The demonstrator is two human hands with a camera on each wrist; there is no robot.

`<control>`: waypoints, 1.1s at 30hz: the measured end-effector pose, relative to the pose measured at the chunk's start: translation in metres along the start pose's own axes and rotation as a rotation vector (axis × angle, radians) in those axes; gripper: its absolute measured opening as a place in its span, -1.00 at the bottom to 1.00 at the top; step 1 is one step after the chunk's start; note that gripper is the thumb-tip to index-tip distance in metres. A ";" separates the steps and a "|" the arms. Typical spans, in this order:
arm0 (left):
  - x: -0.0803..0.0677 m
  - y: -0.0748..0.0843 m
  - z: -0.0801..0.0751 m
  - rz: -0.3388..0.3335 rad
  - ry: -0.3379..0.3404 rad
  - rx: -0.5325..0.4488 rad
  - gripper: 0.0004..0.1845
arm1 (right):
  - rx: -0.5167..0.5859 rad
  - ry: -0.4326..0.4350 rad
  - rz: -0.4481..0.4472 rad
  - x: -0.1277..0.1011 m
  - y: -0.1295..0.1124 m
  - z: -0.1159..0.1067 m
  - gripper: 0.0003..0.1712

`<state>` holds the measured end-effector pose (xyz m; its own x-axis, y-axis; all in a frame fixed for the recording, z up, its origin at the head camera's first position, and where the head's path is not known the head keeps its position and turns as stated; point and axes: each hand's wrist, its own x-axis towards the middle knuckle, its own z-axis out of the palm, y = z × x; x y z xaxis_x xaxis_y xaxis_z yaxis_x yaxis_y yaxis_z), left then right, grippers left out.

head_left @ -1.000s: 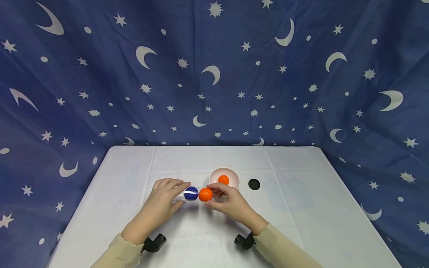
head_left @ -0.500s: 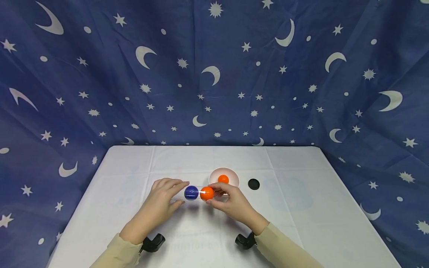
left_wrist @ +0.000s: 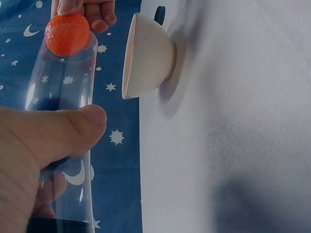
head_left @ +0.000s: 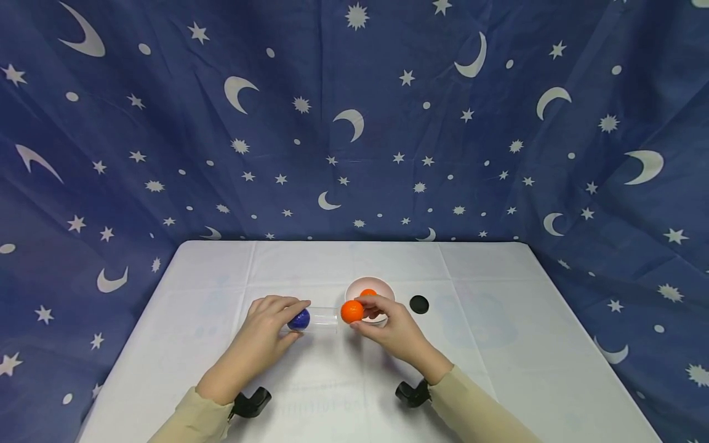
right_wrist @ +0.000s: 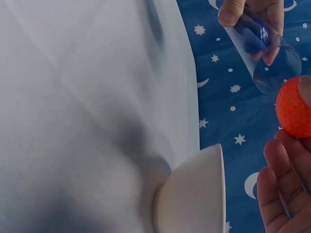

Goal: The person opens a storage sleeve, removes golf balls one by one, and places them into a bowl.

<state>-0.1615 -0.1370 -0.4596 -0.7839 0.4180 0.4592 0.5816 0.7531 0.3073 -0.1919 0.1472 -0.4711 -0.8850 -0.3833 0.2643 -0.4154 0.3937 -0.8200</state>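
My left hand (head_left: 275,320) grips a clear plastic tube (head_left: 322,320) lying sideways just above the white table (head_left: 498,351). A blue ball (head_left: 299,319) sits inside the tube, at the end within my fingers. My right hand (head_left: 382,325) pinches an orange ball (head_left: 351,311) just outside the tube's open right end. In the left wrist view my thumb (left_wrist: 58,133) lies across the tube (left_wrist: 65,92), with the orange ball (left_wrist: 67,33) at its mouth. The right wrist view shows the orange ball (right_wrist: 293,108) apart from the tube (right_wrist: 272,58), and the blue ball (right_wrist: 255,36) deep inside.
A pale pink bowl (head_left: 382,290) stands just behind my right hand with a second orange ball (head_left: 368,293) in it. A small black round cap (head_left: 419,304) lies to the bowl's right. A blue star-and-moon cloth hangs behind and around the table.
My right hand has drawn the orange ball right and slightly up, away from the tube's mouth. The blue ball has slid left, deeper into the tube toward my left hand.
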 end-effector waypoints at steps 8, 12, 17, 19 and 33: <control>0.000 0.000 0.000 0.013 0.009 -0.002 -0.37 | -0.036 0.053 -0.034 0.002 0.002 -0.012 -0.56; -0.001 0.000 0.000 0.007 0.014 -0.005 -0.37 | -0.029 0.066 -0.024 0.004 0.005 -0.018 -0.58; -0.001 0.001 0.000 0.004 0.009 -0.006 -0.37 | -0.045 0.074 0.013 0.004 0.010 -0.022 -0.56; -0.001 0.001 0.000 0.005 0.010 -0.007 -0.36 | -0.058 0.077 0.022 0.003 0.013 -0.024 -0.55; -0.001 0.001 0.000 -0.003 -0.003 -0.017 -0.36 | -0.200 0.105 -0.043 0.002 0.033 -0.026 -0.54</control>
<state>-0.1599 -0.1372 -0.4599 -0.7863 0.4172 0.4556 0.5829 0.7455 0.3232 -0.2131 0.1814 -0.4842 -0.8781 -0.3189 0.3568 -0.4777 0.5406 -0.6925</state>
